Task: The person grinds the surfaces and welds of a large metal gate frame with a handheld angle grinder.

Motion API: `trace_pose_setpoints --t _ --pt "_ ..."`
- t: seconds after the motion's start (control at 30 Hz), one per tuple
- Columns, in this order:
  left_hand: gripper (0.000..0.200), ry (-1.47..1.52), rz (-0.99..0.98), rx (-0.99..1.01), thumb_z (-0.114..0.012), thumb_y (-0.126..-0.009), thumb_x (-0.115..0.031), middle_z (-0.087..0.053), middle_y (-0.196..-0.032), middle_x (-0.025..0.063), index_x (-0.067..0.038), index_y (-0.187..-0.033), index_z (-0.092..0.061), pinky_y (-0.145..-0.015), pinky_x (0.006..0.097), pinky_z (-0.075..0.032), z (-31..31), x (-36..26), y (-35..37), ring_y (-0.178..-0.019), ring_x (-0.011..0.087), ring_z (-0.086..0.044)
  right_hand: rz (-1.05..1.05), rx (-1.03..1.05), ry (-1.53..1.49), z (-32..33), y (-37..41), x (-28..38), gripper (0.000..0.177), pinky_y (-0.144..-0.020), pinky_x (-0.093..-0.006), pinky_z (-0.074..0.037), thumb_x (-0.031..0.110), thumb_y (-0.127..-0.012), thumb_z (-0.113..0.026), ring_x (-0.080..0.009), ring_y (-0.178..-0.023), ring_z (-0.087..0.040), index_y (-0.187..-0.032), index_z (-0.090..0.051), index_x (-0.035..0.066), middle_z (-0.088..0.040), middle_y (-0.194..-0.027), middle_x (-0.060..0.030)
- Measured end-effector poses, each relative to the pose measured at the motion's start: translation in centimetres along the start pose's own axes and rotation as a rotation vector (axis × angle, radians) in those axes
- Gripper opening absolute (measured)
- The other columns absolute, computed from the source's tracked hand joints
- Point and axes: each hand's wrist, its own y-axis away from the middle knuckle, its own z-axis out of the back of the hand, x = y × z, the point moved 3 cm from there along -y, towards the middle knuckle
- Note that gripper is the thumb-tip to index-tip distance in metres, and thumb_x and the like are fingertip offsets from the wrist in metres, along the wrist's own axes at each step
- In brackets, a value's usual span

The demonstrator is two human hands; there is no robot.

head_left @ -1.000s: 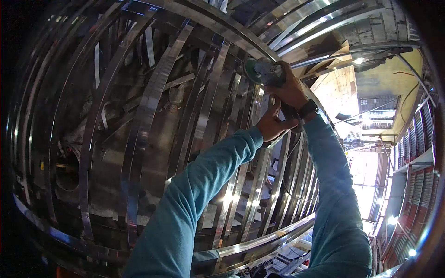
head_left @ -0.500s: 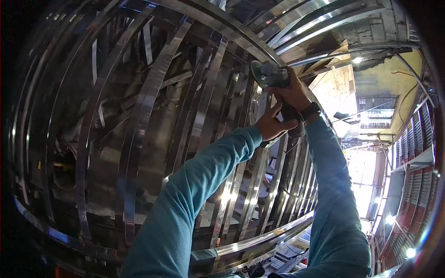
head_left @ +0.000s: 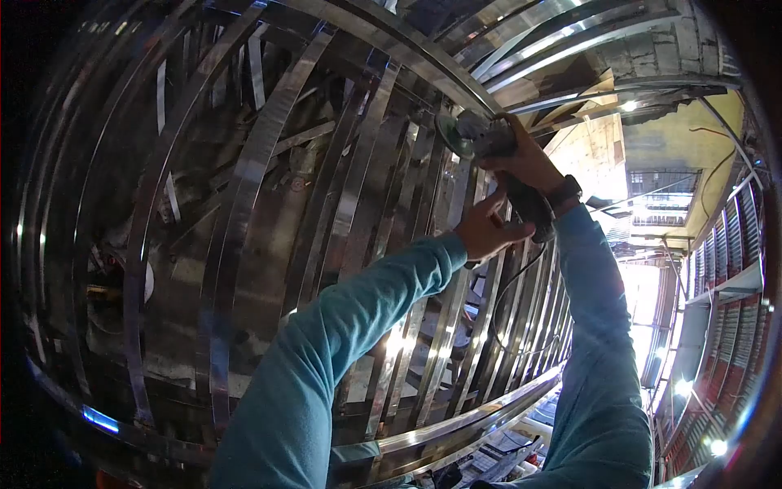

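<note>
An angle grinder [head_left: 525,196] with a pale round disc [head_left: 453,137] is held up at a steel bar, its disc close to where the upright bars meet the frame. My right hand [head_left: 525,155] wraps around the grinder near its head, and a dark watch sits on that wrist. Beside the rear of the tool's body is my left hand [head_left: 485,228], fingers and thumb apart, the thumb reaching to the grinder's tail end. A dark power cord [head_left: 498,301] loops down from that end across the bars.
Shiny flat metal bars [head_left: 252,171] run in a long row, joined to a thick frame rail [head_left: 407,49] above and another rail [head_left: 472,420] below. Behind them lie scrap strips and debris. A light board [head_left: 590,151] and corrugated sheeting [head_left: 721,359] are at the right.
The grinder and my right hand have shifted a little right and down at the tail. A gap has widened between my left hand and the body, and more of the cord shows.
</note>
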Motion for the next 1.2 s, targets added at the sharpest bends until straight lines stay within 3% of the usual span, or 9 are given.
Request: trace_pose_setpoints --t 0.17,0.27,0.33,0.43,0.7,0.9,1.0,1.07,1.2 --pt "0.093 0.122 -0.06 -0.043 -0.074 -0.085 -0.046 -0.05 -0.138 0.0107 -0.006 -0.152 -0.025 -0.069 0.0254 -0.051 1.6 -0.1 -1.5 -0.081 0.0087 -0.056 -0.05 -0.069 0.062 0.0 -1.6 -0.3 0.092 -0.084 -0.0321 -0.052 0.015 -0.074 -0.084 -0.0202 -0.101 -0.061 -0.147 -0.028 0.007 -0.062 -0.114 -0.013" --pt "0.091 0.18 -0.161 -0.034 -0.075 -0.085 -0.045 -0.062 -0.116 0.0105 -0.002 -0.15 -0.027 -0.061 0.0247 -0.049 1.7 -0.6 -1.6 -0.071 0.0066 -0.055 -0.042 -0.048 0.012 0.0 -1.8 0.1 0.094 -0.085 -0.0324 -0.052 0.017 -0.072 -0.085 -0.0211 -0.102 -0.061 -0.146 -0.029 0.006 -0.061 -0.115 -0.0137" --pt "0.095 0.145 -0.083 -0.044 -0.076 -0.084 -0.045 -0.065 -0.089 0.01 -0.001 -0.15 -0.024 -0.053 0.0272 -0.048 0.9 -2.0 0.2 -0.06 0.0074 -0.054 0.042 -0.083 0.119 -0.2 -0.8 0.5 0.093 -0.088 -0.0337 -0.051 0.017 -0.071 -0.086 -0.0209 -0.104 -0.06 -0.144 -0.031 0.006 -0.06 -0.117 -0.0137" --pt "0.103 0.002 -0.004 -0.046 -0.076 -0.082 -0.046 -0.064 -0.074 0.0104 -0.002 -0.153 -0.015 -0.05 0.0282 -0.048 -1.0 -1.7 1.8 -0.054 0.0095 -0.054 0.033 -0.039 0.153 -0.7 1.5 1.8 0.095 -0.093 -0.0401 -0.049 0.022 -0.064 -0.09 -0.0285 -0.109 -0.059 -0.14 -0.035 0.004 -0.057 -0.122 -0.0187" --pt "0.117 -0.003 0.039 -0.107 -0.079 -0.08 -0.043 -0.066 -0.086 0.0133 -0.003 -0.154 0.002 -0.059 0.0293 -0.052 -1.4 -1.9 2.3 -0.062 0.0142 -0.06 0.028 -0.056 0.142 -1.4 1.8 2.8 0.087 -0.092 -0.0358 -0.049 0.01 -0.068 -0.086 -0.022 -0.108 -0.058 -0.14 -0.037 0.007 -0.059 -0.118 -0.0148" --pt "0.111 -0.051 -0.329 -0.197 -0.078 -0.084 -0.035 -0.062 -0.115 0.0106 -0.002 -0.154 0.002 -0.061 0.0298 -0.052 -0.1 3.9 -3.7 -0.068 0.0101 -0.059 0.078 -0.126 0.022 -0.6 -1.6 -0.5 0.089 -0.088 -0.0344 -0.051 0.01 -0.07 -0.085 -0.0221 -0.104 -0.061 -0.141 -0.032 0.004 -0.06 -0.117 -0.0143" --pt "0.107 -0.024 -0.398 -0.245 -0.077 -0.084 -0.035 -0.062 -0.114 0.0098 0.0 -0.153 -0.003 -0.063 0.0286 -0.052 0.8 1.9 -2.8 -0.071 0.0082 -0.057 0.052 -0.09 -0.05 -0.7 -2.0 -0.6 0.09 -0.089 -0.0412 -0.05 0.027 -0.067 -0.088 -0.0292 -0.106 -0.06 -0.139 -0.037 0.008 -0.06 -0.116 -0.0188" --pt "0.107 0.055 0.003 -0.058 -0.079 -0.082 -0.04 -0.062 -0.11 0.0104 0.003 -0.152 -0.01 -0.065 0.0277 -0.052 0.8 -1.3 -0.5 -0.071 0.0087 -0.056 0.057 -0.12 0.097 -0.5 -1.1 0.7 0.091 -0.09 -0.0412 -0.049 0.026 -0.066 -0.088 -0.0293 -0.107 -0.06 -0.139 -0.036 0.008 -0.06 -0.117 -0.019" --pt "0.111 -0.055 -0.005 -0.137 -0.08 -0.075 -0.051 -0.064 -0.101 0.0143 -0.001 -0.152 -0.018 -0.063 0.0315 -0.052 -1.1 -1.8 1.7 -0.065 0.0142 -0.057 -0.004 -0.029 0.17 -0.7 0.7 2.6 0.089 -0.089 -0.0353 -0.05 0.014 -0.069 -0.086 -0.0219 -0.105 -0.06 -0.141 -0.034 0.008 -0.059 -0.117 -0.0142"
